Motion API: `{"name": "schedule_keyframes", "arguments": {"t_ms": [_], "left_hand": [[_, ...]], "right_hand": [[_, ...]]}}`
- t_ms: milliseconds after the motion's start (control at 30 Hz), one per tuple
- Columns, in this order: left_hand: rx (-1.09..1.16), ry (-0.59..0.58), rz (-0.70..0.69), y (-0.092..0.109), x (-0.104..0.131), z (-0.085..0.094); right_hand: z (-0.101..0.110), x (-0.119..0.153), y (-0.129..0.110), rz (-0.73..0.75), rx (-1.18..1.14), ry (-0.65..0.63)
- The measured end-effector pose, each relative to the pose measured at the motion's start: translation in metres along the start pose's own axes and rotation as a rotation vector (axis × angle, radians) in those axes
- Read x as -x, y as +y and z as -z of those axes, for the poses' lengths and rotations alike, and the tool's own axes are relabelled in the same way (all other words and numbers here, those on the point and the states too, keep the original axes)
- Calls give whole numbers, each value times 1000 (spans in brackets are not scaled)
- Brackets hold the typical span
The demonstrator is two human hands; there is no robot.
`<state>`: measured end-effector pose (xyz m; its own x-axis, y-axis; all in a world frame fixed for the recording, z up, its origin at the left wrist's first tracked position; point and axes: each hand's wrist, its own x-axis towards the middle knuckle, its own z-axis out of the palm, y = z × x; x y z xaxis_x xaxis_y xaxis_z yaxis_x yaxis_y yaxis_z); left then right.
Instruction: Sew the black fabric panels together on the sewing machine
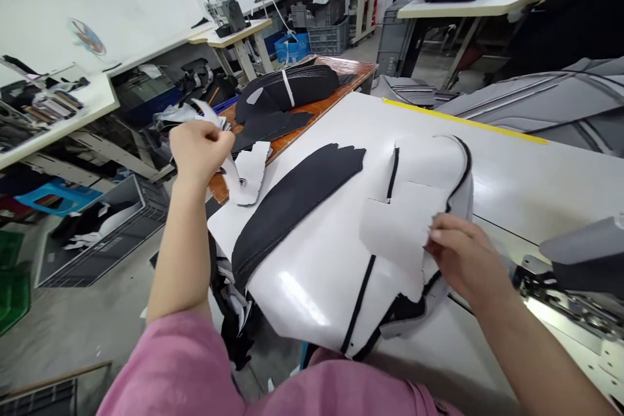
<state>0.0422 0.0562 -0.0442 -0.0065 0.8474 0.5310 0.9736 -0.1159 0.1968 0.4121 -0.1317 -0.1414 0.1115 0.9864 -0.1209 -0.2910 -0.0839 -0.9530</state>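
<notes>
My left hand (199, 149) is raised in a fist over the table's left corner. It grips a thin white strip (208, 114) that curls out above the fist and seems to run on below it. At the right, my right hand (461, 250) pinches the edge of a white sheet-like piece (400, 224). This piece lies with a larger white panel with black edging (433, 162). Between my hands lies a stack of long curved black pieces (297, 205). A white cut piece (251, 175) with notched edges rests below and right of my left hand.
Black cut pieces tied with a white band (288, 88) lie on a brown board behind. Metal sewing machine parts (580, 318) are at the right. Grey panels (546, 104) lie beyond the table's yellow-taped edge (463, 120). A grey crate (102, 240) stands on the floor.
</notes>
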Motion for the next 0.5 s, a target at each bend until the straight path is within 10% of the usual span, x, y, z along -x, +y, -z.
{"name": "schedule_keyframes", "arguments": {"t_ms": [100,267,367,500], "left_hand": [[88,-178,-168,51,13,-9],[658,-514,-761,158,127,-32],[719,-432,-727,189,167,-50],[694,-411,-654,191,145,-60]], "right_hand": [[-23,-8,1,-69,-72,-52],[-29,-12,4,11,-75,2],[-20,-7,4,118,25,51],[2,24,7,310,546,-75]]}}
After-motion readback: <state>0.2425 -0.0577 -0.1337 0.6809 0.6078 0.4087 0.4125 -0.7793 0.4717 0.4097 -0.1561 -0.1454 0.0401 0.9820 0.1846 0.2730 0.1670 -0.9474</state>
